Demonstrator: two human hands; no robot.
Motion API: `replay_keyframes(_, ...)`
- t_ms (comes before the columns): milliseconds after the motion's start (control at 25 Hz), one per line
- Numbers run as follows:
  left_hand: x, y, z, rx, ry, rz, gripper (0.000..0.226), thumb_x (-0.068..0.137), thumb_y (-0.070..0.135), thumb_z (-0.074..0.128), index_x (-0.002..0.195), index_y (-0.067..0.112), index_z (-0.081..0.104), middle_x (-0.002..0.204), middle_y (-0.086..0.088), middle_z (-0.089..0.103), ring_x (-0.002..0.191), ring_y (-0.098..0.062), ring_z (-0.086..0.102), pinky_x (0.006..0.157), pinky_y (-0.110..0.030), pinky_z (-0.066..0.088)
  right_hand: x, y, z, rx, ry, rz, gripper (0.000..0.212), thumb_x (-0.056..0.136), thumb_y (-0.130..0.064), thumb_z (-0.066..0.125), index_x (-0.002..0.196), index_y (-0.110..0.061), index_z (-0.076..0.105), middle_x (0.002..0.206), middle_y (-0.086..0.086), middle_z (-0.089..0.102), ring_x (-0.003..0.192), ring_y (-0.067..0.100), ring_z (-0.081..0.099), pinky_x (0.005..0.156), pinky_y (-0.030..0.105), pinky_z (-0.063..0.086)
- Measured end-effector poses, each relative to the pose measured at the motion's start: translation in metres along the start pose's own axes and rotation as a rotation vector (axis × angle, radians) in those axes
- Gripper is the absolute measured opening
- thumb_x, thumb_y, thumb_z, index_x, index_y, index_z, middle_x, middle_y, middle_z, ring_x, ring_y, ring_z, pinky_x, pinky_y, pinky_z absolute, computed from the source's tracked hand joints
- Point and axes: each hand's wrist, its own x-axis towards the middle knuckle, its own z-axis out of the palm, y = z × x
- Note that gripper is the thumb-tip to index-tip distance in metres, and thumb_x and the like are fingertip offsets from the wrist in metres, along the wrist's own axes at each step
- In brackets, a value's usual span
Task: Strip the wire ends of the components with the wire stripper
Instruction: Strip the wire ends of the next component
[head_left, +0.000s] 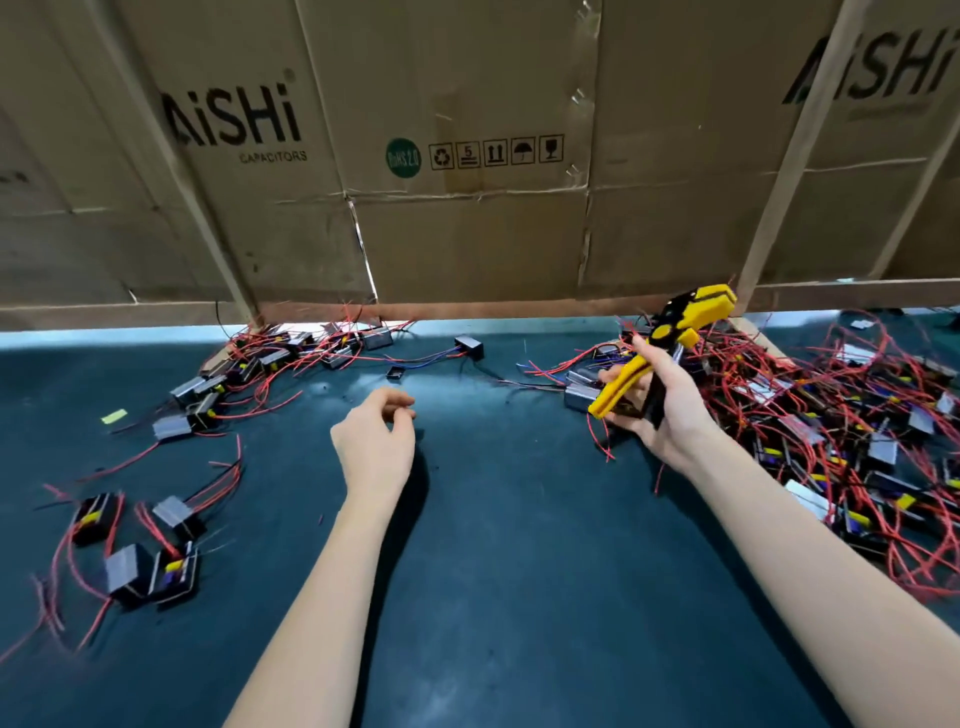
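My right hand (662, 400) grips the yellow and black wire stripper (670, 343) by its handles, jaws pointing up and away over the right side of the dark mat (493, 519). My left hand (376, 441) hovers over the middle of the mat with fingers loosely curled, holding nothing. A large heap of small black and grey components with red wires (841, 431) lies just right of the stripper. A smaller heap of components (270, 358) sits at the back left, and a few more components (140, 551) lie at the front left.
A wall of flattened cardboard boxes (467, 156) on a wooden frame closes off the back of the table. A lone black component (469, 347) with blue and red wires and a small black cap (397, 372) lie behind my left hand.
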Motion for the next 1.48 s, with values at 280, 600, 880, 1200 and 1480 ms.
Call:
replay_keyframes(280,0.002,-0.002,0.010,0.213,0.005,0.075,0.023,0.087,0.006,0.057,0.104,0.016,0.068,0.105,-0.001,0.072,0.104,-0.024,0.062,0.099,-0.036,0.033,-0.050,-0.012,-0.010,-0.271,-0.207,-0.127,0.052,0.067,-0.067,0.063,0.081,-0.017,0.063,0.125,0.006,0.067,0.116,0.026,0.061,0.094,0.047,0.050)
replay_keyframes(600,0.111,-0.006,0.001,0.912,-0.157,0.184,0.044,0.086,0.021,0.063,0.121,0.001,0.045,0.126,-0.021,0.052,0.119,-0.039,0.048,0.095,-0.045,0.039,-0.055,0.010,-0.022,-0.434,0.072,-0.348,0.056,0.080,-0.065,0.061,0.090,-0.010,0.070,0.099,0.005,0.074,0.099,0.027,0.067,0.092,0.056,0.050)
replay_keyframes(880,0.182,-0.065,-0.001,1.037,-0.477,0.019,0.061,0.099,0.041,0.048,0.149,0.014,0.028,0.153,-0.016,0.033,0.141,-0.035,0.029,0.111,-0.048,0.028,-0.043,0.019,-0.022,-0.279,-0.032,-0.276,0.056,0.074,-0.060,0.057,0.082,-0.005,0.066,0.083,0.013,0.072,0.079,0.031,0.070,0.069,0.037,0.054)
replay_keyframes(1200,0.161,-0.064,-0.003,0.954,-0.349,0.186,0.045,0.094,0.031,0.060,0.130,0.006,0.048,0.127,-0.021,0.050,0.115,-0.042,0.055,0.093,-0.049,0.045,-0.038,0.022,-0.019,-0.066,0.048,-0.364,0.055,0.066,-0.066,0.073,0.073,-0.013,0.066,0.077,0.012,0.064,0.073,0.028,0.066,0.082,0.048,0.055)
replay_keyframes(1480,0.129,0.001,-0.041,1.010,-0.470,-0.108,0.030,0.071,0.029,0.078,0.089,0.009,0.065,0.097,-0.012,0.067,0.094,-0.032,0.065,0.084,-0.038,0.055,-0.042,0.016,-0.017,-0.056,0.062,-0.404,0.044,0.074,-0.054,0.064,0.076,-0.010,0.061,0.077,0.016,0.061,0.072,0.034,0.066,0.082,0.047,0.052)
